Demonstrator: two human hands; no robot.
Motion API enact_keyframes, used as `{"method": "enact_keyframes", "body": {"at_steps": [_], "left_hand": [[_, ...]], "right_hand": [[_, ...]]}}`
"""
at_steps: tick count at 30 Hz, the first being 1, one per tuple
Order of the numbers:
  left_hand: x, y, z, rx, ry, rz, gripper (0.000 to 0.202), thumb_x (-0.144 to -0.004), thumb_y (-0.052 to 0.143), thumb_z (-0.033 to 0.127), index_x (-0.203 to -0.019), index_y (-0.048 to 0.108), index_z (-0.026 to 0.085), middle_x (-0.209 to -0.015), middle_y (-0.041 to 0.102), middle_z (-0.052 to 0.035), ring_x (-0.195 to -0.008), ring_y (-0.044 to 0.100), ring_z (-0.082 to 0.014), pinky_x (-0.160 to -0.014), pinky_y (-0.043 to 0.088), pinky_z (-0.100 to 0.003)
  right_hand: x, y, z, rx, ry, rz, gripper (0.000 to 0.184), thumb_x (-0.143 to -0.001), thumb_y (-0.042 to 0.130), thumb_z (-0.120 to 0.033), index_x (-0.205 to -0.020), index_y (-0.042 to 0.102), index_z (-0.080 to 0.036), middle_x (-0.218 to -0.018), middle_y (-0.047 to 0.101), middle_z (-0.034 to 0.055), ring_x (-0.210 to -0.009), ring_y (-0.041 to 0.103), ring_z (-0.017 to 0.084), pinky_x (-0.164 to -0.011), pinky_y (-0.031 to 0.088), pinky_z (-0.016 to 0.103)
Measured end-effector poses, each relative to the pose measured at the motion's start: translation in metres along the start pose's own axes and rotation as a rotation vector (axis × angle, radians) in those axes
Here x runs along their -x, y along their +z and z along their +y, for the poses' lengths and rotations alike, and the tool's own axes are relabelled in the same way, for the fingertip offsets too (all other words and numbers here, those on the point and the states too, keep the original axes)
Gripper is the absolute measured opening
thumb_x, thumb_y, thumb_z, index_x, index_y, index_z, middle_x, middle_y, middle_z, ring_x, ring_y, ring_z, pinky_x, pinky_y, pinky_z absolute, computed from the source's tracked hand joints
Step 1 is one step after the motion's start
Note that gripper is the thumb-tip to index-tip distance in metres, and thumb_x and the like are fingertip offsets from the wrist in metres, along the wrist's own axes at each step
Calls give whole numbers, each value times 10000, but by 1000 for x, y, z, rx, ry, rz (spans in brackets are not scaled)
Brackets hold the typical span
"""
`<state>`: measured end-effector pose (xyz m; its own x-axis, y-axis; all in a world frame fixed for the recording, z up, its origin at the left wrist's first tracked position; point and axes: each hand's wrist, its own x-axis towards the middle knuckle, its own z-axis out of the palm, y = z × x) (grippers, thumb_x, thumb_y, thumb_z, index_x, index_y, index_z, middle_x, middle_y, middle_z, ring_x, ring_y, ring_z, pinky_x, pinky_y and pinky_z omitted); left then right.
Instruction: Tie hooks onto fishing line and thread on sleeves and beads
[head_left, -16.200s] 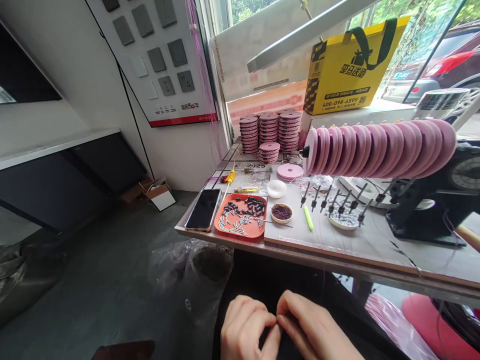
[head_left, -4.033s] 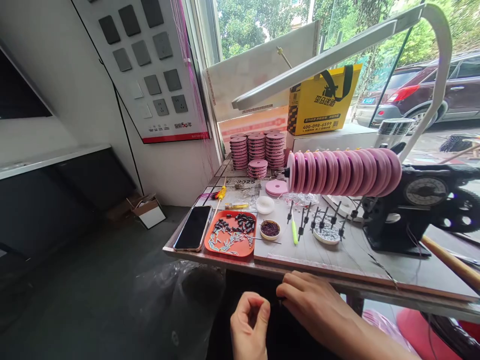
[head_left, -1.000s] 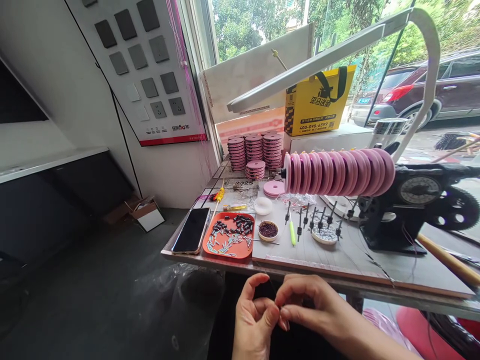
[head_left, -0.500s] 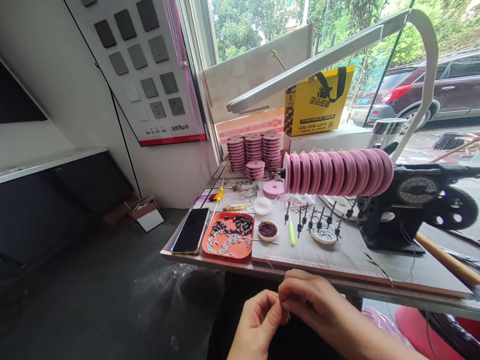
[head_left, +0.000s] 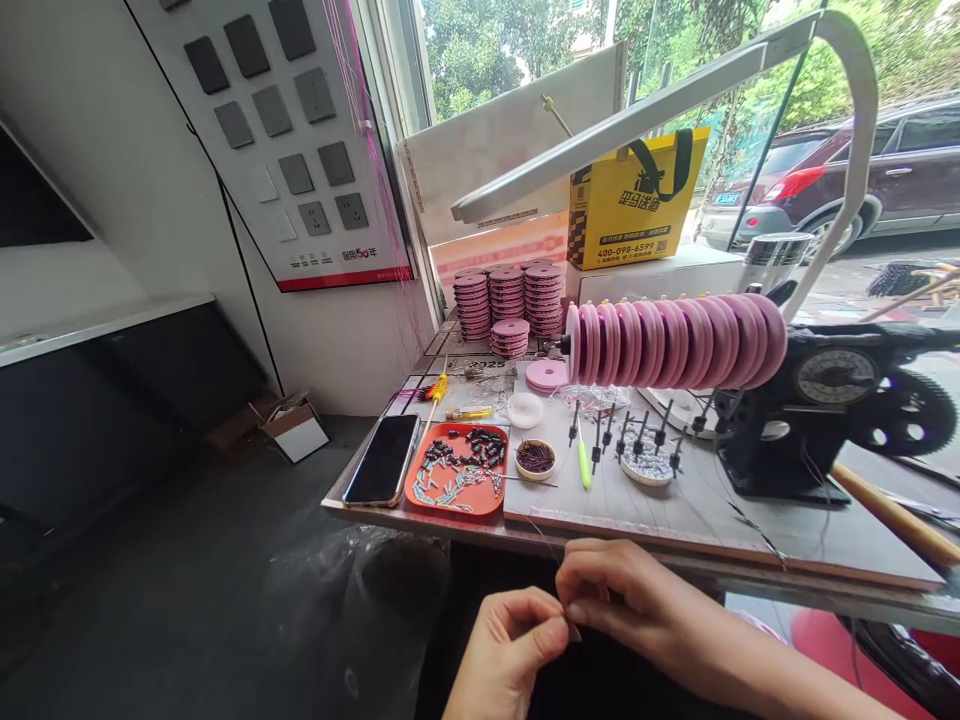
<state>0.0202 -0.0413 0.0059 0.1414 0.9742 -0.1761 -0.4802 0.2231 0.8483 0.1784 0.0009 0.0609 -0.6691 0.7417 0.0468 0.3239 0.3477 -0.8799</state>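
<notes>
My left hand (head_left: 517, 640) is closed in a pinch, thumb against forefinger, just below the table's front edge. My right hand (head_left: 615, 595) is pinched too, its fingertips touching those of the left. A thin line (head_left: 546, 540) comes over the table edge and runs down into the fingertips of both hands; what lies right between them is too small to make out. Nearest on the table are a red tray (head_left: 457, 508) of black beads and small metal pieces, a round dish of dark short sticks (head_left: 535, 457) and a green-handled needle tool (head_left: 584, 468).
A row of pink foam spools (head_left: 675, 345) sits on the shaft of a black winding machine (head_left: 795, 450). Weighted black pins (head_left: 598, 450) hang before it, near a dish of grey pieces (head_left: 649, 465). A phone (head_left: 382, 460) lies left; stacked pink spools (head_left: 510, 300) stand behind.
My left hand's thumb has straightened and moved slightly right against the right fingertips. The thin line over the table edge now shows more clearly down to the hands.
</notes>
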Motion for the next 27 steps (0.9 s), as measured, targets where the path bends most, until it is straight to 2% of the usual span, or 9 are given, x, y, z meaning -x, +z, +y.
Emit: {"method": "enact_keyframes", "body": {"at_steps": [3,5,7,9,11,14,17,23,27], "left_hand": [[2,2,-5,82,-28,37,236,-504,876,337,-540,732,153,-513,571,7,-541,443,-84,-566,335,-195],[4,2,-10,124,-26,71,250,-483,888,336,-535,732,148,-510,562,15,-532,440,-67,-555,340,-172],[6,2,-14,160,-34,109,257,-473,894,338,-533,728,151,-525,569,19,-523,442,-52,-542,346,-152],[9,2,-18,184,-55,146,256,-472,897,333,-539,727,154,-552,597,13,-512,452,-41,-530,353,-137],[11,3,-21,197,-75,179,258,-466,901,329,-545,729,155,-568,617,6,-499,460,-32,-521,358,-128],[13,5,-25,200,-89,215,277,-447,903,352,-560,735,163,-563,609,9,-495,477,-35,-522,367,-131],[14,6,-28,175,-69,226,301,-453,893,391,-539,724,158,-531,562,20,-496,457,-45,-520,362,-145],[11,3,-36,44,90,217,341,-518,856,429,-474,688,136,-489,453,39,-516,364,-74,-533,328,-191],[7,-2,-44,17,128,208,367,-541,830,468,-466,672,145,-478,446,35,-509,373,-95,-534,329,-226]], "right_hand": [[1,4,3,3,5,4,140,-848,510,-178,-716,555,-178,-714,543,-7,-670,492,126,-593,362,203],[5,8,6,44,-22,36,111,-798,522,-111,-723,557,-185,-762,559,4,-684,510,126,-594,370,202],[11,15,11,71,-47,141,159,-745,535,-69,-826,577,-199,-962,580,35,-696,527,117,-622,398,207],[20,22,18,53,-36,313,203,-765,546,-125,-944,570,-218,-1128,536,60,-661,522,103,-624,421,218],[27,30,24,-37,29,404,108,-830,536,-271,-917,571,-217,-1025,569,55,-627,508,112,-597,422,229],[29,40,29,-338,169,297,268,-818,551,-461,-806,579,-194,-746,571,18,-645,506,140,-578,401,235],[22,46,29,-599,272,205,418,-738,615,-562,-862,600,-163,-698,554,0,-584,442,109,-528,340,220],[13,49,29,-863,279,207,426,-636,755,-514,-639,554,-138,-524,410,-63,-507,291,58,-484,188,207],[9,55,34,-1021,344,158,467,-607,734,-564,-643,484,-171,-495,315,-95,-476,208,49,-468,150,202]]}}
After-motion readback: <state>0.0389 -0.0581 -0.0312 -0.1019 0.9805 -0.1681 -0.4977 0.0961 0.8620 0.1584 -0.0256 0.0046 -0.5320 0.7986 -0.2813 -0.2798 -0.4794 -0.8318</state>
